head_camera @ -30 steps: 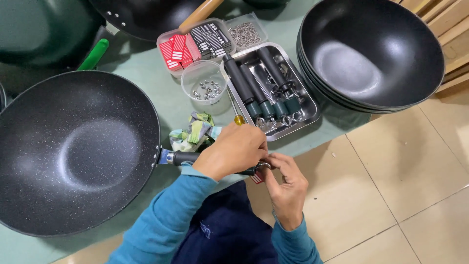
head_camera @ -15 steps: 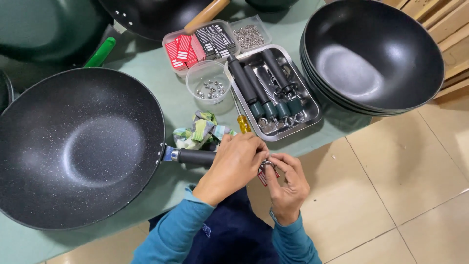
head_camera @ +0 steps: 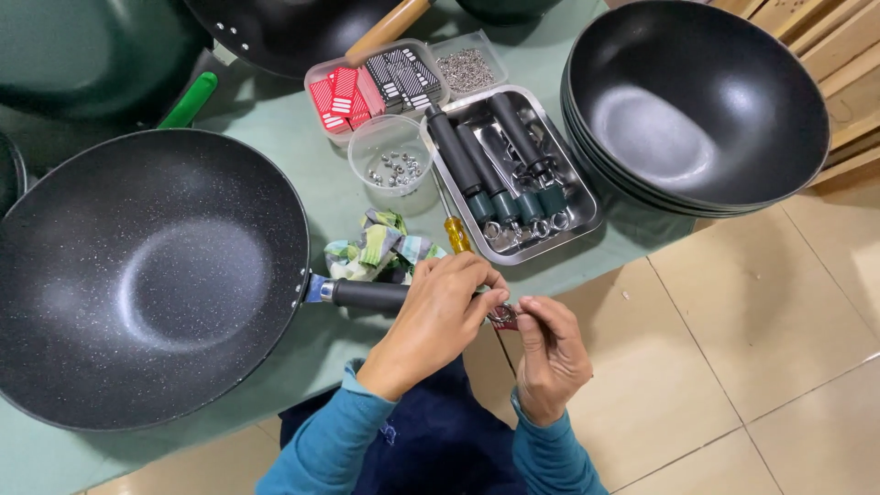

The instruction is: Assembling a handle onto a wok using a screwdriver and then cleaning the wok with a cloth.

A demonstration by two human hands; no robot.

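Observation:
A large black speckled wok (head_camera: pixel 137 275) lies on the green table (head_camera: pixel 302 147), its dark handle (head_camera: pixel 367 294) pointing right over the table's edge. My left hand (head_camera: pixel 440 312) is closed around the end of that handle. My right hand (head_camera: pixel 550 353) pinches a small metal ring fitting (head_camera: pixel 502 316) at the handle's tip, touching the left hand's fingers. A yellow-handled screwdriver (head_camera: pixel 456 234) lies just above my left hand, beside a crumpled green checked cloth (head_camera: pixel 376 249).
A steel tray (head_camera: pixel 587 213) holds several dark handles and metal rings. Behind it stand a clear cup of nuts (head_camera: pixel 392 160) and a plastic box with red and black parts (head_camera: pixel 367 84). Stacked black woks (head_camera: pixel 697 105) sit at right, more pans at the back left. Tiled floor below.
My hands stay at the handle's end; the right fingers shift slightly on the small ring. The view has moved a little, the wok stays put.

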